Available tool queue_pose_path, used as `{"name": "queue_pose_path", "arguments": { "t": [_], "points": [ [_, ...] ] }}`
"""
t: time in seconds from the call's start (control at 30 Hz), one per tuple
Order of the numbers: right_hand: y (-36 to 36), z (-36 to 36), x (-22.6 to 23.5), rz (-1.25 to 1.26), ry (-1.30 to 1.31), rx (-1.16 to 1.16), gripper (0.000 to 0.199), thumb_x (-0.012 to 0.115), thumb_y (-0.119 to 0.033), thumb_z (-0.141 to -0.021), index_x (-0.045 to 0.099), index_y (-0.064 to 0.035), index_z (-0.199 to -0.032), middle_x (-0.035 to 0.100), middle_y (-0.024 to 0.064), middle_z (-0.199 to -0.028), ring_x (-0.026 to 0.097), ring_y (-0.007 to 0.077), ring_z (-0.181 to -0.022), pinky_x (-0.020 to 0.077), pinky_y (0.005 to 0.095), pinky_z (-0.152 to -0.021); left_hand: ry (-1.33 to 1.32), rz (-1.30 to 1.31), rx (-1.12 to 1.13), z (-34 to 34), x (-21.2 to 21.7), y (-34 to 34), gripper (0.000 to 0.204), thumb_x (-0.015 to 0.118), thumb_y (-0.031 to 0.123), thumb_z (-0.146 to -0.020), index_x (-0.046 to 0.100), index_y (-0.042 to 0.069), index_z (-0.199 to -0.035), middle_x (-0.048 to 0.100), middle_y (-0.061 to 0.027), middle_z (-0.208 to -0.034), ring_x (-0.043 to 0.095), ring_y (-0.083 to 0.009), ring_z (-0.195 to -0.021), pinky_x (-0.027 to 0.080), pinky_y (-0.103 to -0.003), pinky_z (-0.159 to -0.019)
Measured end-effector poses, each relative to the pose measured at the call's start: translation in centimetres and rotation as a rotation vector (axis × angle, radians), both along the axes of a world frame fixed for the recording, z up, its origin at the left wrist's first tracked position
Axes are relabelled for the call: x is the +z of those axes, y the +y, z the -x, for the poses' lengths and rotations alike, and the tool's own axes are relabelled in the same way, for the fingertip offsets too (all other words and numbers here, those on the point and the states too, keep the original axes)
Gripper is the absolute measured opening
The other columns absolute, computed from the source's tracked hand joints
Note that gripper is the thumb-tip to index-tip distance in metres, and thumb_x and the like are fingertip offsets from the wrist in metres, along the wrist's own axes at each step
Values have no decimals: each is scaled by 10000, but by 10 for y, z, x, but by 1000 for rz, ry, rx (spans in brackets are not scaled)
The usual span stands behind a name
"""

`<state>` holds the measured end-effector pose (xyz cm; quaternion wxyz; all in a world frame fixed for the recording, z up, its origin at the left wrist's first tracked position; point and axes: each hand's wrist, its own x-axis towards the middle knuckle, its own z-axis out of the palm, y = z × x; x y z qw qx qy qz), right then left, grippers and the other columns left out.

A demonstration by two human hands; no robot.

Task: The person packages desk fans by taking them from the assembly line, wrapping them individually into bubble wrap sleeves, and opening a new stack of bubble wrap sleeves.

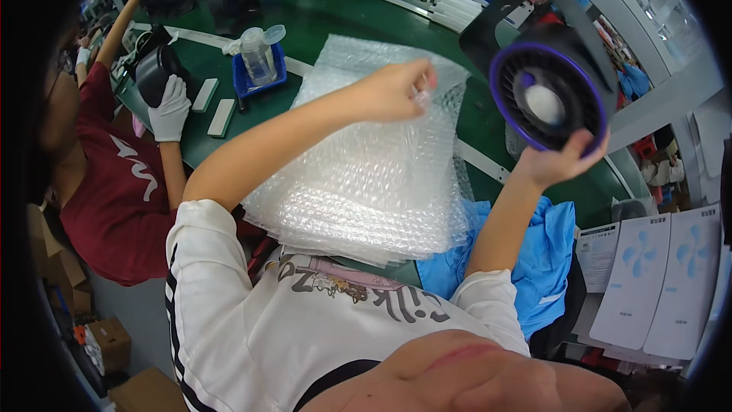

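Over the green table (301,19), the right hand (557,164) grasps a black fan (547,95) by its purple rim, raised to the right of the stacked bubble wrap (358,191). The left hand (396,93) is curled above the wrap, though blur means I cannot tell whether it pinches the top sheet.

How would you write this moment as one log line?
left hand: over bubble wrap, grip unclear | right hand: holding purple-ringed black fan | nearby: blue tray with clear bottle
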<state>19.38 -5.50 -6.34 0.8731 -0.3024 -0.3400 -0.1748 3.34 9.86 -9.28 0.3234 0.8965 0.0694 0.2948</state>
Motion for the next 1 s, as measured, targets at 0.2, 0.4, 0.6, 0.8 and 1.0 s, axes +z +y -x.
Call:
{"name": "queue_pose_path", "arguments": {
  "t": [0.2,0.4,0.6,0.8,1.0],
  "points": [
    [-19,-2,4,37,20,190,433,542,-216,-831,413,17,-1173,491,161,-1125,515,274,-1012,434,393,-881,-271,878,-39,-40,46,13,106,593,142,-768,561,45,-798,567,-14,-686,503,-91,-581,385,-211,-528],
    [-24,-17,1,373,-298,-155,492,622,-11,-736,390,4,-1169,515,143,-1076,521,231,-982,432,316,-857,-247,361,-28,-67,107,3,63,532,94,-819,580,62,-843,562,17,-771,472,-52,-636,370,-210,-557],
    [-5,1,-2,7,518,865,298,375,-243,-902,439,-16,-1084,518,125,-1037,521,236,-988,439,361,-849,-609,-751,118,-74,44,-90,65,610,141,-585,565,147,-631,532,16,-877,476,-202,-978,251,-443,-889],
    [3,-25,-33,147,412,1077,287,438,-232,-844,484,-31,-1044,512,95,-1003,524,218,-944,423,319,-821,-888,-365,-108,-102,70,-102,80,625,167,-649,561,120,-654,463,-33,-866,443,-246,-911,301,-429,-818],
    [18,-49,-28,325,247,435,293,567,-197,-771,520,-32,-1008,507,85,-988,530,217,-922,420,311,-808,-661,-270,-222,-100,33,-80,145,622,185,-717,535,75,-680,439,-59,-869,408,-246,-870,331,-376,-782]
  ]
}}
